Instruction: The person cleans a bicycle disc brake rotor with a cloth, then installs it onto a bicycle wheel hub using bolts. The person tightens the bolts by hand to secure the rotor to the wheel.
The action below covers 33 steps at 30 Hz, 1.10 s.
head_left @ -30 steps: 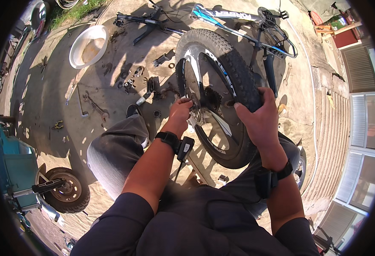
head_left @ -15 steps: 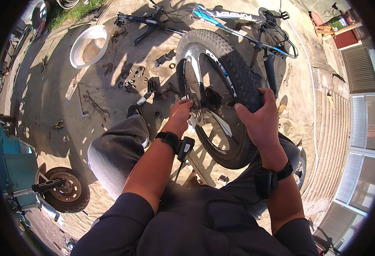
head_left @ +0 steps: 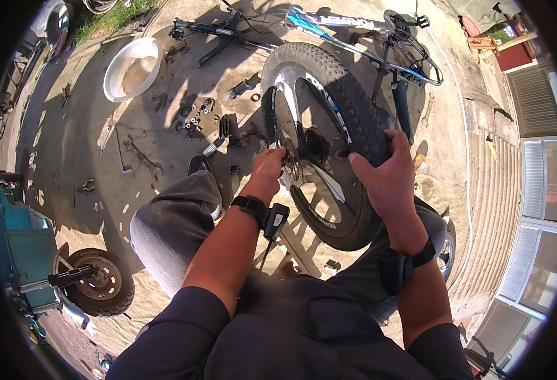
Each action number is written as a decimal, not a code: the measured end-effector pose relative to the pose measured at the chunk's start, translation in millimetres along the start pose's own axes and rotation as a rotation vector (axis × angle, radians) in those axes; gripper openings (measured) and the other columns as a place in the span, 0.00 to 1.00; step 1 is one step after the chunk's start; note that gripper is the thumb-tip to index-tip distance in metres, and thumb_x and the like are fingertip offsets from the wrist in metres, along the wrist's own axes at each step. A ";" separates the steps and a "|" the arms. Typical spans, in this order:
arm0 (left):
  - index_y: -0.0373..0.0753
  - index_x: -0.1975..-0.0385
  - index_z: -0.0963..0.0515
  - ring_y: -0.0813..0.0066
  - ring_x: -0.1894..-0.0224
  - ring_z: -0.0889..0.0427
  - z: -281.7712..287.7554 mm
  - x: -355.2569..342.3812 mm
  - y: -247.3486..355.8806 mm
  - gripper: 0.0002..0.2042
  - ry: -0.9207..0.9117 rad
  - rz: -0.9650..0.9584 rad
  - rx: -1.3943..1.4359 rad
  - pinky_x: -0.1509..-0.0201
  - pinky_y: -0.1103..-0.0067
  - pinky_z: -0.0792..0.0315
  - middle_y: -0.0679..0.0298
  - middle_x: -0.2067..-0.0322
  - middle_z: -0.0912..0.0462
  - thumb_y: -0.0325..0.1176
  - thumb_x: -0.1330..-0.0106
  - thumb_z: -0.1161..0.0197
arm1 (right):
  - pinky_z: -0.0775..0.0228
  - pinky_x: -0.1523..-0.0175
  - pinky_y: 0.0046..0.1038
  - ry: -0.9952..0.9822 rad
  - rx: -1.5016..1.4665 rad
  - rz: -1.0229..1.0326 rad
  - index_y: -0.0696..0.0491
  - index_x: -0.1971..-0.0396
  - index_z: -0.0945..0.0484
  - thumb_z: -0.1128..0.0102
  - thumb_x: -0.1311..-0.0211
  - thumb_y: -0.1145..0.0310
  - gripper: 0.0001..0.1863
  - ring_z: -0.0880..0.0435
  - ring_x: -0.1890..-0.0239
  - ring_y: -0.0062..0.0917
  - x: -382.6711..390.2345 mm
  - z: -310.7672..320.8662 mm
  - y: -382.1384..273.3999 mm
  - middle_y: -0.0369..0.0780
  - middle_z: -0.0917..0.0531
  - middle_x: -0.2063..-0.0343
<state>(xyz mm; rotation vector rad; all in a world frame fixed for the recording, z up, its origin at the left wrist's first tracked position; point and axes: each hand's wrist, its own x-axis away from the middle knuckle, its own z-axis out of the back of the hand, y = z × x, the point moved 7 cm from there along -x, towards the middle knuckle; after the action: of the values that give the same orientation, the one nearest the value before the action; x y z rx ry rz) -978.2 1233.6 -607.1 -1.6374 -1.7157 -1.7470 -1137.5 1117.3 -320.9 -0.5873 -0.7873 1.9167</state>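
A fat-tyred bicycle wheel (head_left: 362, 114) with white and black spokes stands tilted between my knees. My right hand (head_left: 386, 183) grips its tyre on the right side, thumb on the inner side and fingers over the tread. At the hub on the left side, my left hand (head_left: 267, 170) is closed, fingertips pinched beside the brake disc (head_left: 296, 168). Whatever those fingertips hold is too small and hidden to make out. Through the spokes a dark toothed sprocket (head_left: 318, 147) shows on the wheel's far side.
A blue and white bicycle frame (head_left: 335, 31) and a black fork (head_left: 218, 31) lie beyond the wheel. Left of it are small hub parts (head_left: 196, 119), a wrench (head_left: 144, 158), pliers (head_left: 86, 185) and a white basin (head_left: 133, 69). A teal vehicle (head_left: 22, 234) stands at far left.
My left fingertips have shifted very slightly at the hub. The wheel and my right hand stay in place.
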 end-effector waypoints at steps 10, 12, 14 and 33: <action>0.47 0.60 0.21 0.78 0.63 0.24 -3.0 6.6 4.0 0.05 0.004 -0.002 0.015 0.57 0.72 0.36 0.72 0.64 0.18 0.38 0.28 0.41 | 0.25 0.57 0.35 -0.005 -0.006 -0.032 0.59 0.51 0.29 0.26 0.52 0.62 0.31 0.18 0.65 0.34 0.3 1.1 0.3 0.46 0.19 0.65; 0.47 0.60 0.21 0.77 0.63 0.23 -1.6 4.7 1.5 0.06 0.020 0.026 0.031 0.57 0.71 0.36 0.72 0.64 0.18 0.38 0.28 0.42 | 0.26 0.57 0.35 -0.006 0.006 -0.026 0.59 0.51 0.29 0.26 0.52 0.62 0.30 0.18 0.65 0.34 0.4 1.4 -1.1 0.46 0.19 0.65; 0.47 0.61 0.21 0.78 0.62 0.24 -3.5 5.6 2.5 0.05 0.017 0.011 0.018 0.56 0.72 0.36 0.72 0.64 0.18 0.38 0.28 0.41 | 0.26 0.57 0.34 0.003 0.021 -0.004 0.59 0.51 0.29 0.26 0.52 0.62 0.30 0.18 0.64 0.33 0.5 1.6 0.0 0.46 0.19 0.65; 0.46 0.61 0.20 0.79 0.62 0.23 -0.8 1.9 -1.2 0.05 0.008 -0.003 0.022 0.56 0.74 0.34 0.72 0.63 0.18 0.37 0.29 0.41 | 0.25 0.56 0.34 -0.011 0.003 -0.037 0.58 0.51 0.29 0.26 0.51 0.61 0.30 0.19 0.63 0.33 0.5 2.6 0.3 0.46 0.20 0.63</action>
<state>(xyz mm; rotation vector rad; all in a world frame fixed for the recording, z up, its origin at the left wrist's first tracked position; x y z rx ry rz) -980.3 1234.3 -606.2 -1.6168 -1.7290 -1.7273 -1139.6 1117.0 -319.4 -0.5568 -0.7968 1.8884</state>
